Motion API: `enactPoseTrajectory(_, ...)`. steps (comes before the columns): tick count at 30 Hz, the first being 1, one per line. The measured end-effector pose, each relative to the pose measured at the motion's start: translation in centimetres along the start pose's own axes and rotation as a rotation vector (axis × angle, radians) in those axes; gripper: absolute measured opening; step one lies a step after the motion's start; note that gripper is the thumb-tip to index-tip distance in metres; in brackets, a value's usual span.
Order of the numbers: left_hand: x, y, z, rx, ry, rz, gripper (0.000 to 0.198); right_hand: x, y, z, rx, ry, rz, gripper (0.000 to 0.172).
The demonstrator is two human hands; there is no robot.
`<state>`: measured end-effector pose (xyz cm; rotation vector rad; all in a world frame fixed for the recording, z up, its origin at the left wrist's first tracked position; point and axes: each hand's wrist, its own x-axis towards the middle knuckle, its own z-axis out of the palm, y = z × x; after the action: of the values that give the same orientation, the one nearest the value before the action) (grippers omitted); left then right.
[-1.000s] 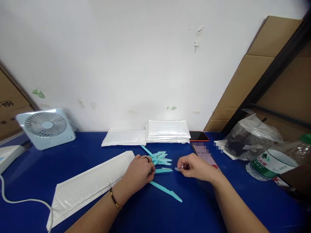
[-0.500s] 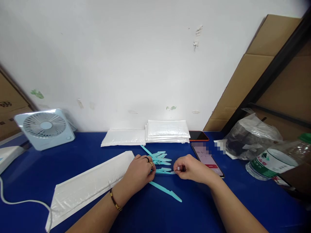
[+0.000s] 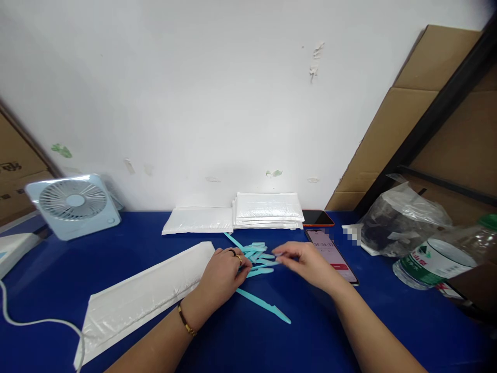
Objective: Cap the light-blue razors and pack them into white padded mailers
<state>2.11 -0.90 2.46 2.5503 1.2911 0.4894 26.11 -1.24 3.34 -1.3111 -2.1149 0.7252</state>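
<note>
My left hand [image 3: 227, 268], with rings on its fingers, is closed around the near end of a thin turquoise eyebrow razor [image 3: 264, 266] over the blue table. The fingertips of my right hand [image 3: 301, 260] pinch at that razor's far end, where small details are hard to make out. Behind and under it lies a loose pile of like turquoise razors [image 3: 254, 247], partly hidden by my left hand. One single razor [image 3: 267, 306] lies apart, nearer to me, slanting to the right.
A long white padded mailer [image 3: 147, 300] lies left of my hands. More mailers [image 3: 267, 207] are stacked against the wall. Two phones, one showing a timer [image 3: 330, 254], lie to the right, with a bagged roll [image 3: 399, 217] and a bottle [image 3: 435, 261] beyond. A fan [image 3: 75, 204] stands left.
My right hand has moved slightly up and its fingers have straightened somewhat. The razor between my hands is now raised and tilted up to the right. My left hand has barely shifted.
</note>
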Motion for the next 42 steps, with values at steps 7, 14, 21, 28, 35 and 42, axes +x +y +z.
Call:
enactPoseTrajectory(7,-0.8,0.8,-0.5,-0.058,-0.235,0.205,0.024,0.0,3.3,-2.3,-0.371,0.021,0.095,0.020)
enactPoseTrajectory(14,-0.7,0.9,0.3,-0.010,-0.236,0.168,0.009,0.4,2.8,-0.3,-0.544,-0.075,0.136,0.009)
enactPoseTrajectory(21,-0.5,1.2,0.1,-0.291,-0.154,-0.030,0.016,0.3,2.6,-0.1,-0.479,-0.068,0.154,0.008)
enactPoseTrajectory(28,-0.4,0.3,-0.1,-0.283,-0.050,-0.090,0.017,-0.3,1.7,-1.7,0.006,-0.058,0.079,0.021)
enactPoseTrajectory(35,-0.3,-0.1,-0.3,-0.259,-0.039,-0.100,0.015,-0.3,0.1,-1.3,0.073,-0.050,0.019,0.024)
enactPoseTrajectory(42,-0.3,-0.2,-0.3,-0.249,-0.041,-0.114,0.016,-0.3,0.2,-1.3,0.057,-0.013,0.020,0.027)
